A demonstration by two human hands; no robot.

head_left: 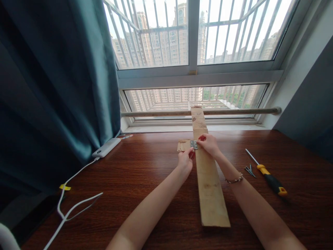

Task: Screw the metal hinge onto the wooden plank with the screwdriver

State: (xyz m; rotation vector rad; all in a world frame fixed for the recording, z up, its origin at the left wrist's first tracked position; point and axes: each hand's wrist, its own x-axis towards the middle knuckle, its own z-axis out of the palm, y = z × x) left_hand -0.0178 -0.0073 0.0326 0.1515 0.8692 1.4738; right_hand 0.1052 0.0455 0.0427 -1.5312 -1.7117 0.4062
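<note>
A metal hinge [194,144] lies across the joint between a long wooden board [210,187] and a short wood block [182,144] on its left side. My left hand [186,160] pinches the hinge's lower edge, close to the block. From the right, my right hand [208,144] holds the hinge's other leaf with thumb and fingertips, over the board. To the right of the board lie several screws [250,170] and a screwdriver [272,180] with a yellow and black handle.
All this rests on a dark reddish-brown wooden table [145,187]. At the left, a white power bank [106,147] has a white cable [62,198] plugged in. A blue curtain [65,86] hangs there. Behind the table, a horizontal rail [161,113] crosses the window.
</note>
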